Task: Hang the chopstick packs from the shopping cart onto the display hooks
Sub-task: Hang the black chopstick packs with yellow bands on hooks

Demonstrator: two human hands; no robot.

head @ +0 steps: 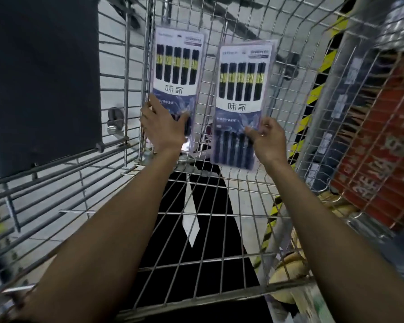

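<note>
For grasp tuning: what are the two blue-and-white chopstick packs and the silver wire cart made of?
The left blue-and-white chopstick pack and right blue-and-white chopstick pack: printed card under clear glossy plastic, likely; glare streaks and a transparent rim show. The silver wire cart: bare shiny metal rod grid, probably plated steel.

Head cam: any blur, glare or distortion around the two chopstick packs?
Head view: left chopstick pack and right chopstick pack fairly sharp, large print legible, small print soft; glare patch at the left pack's lower edge beside the left hand; shopping cart wires bow, wide-angle distortion; red box at far right smeared.
</note>
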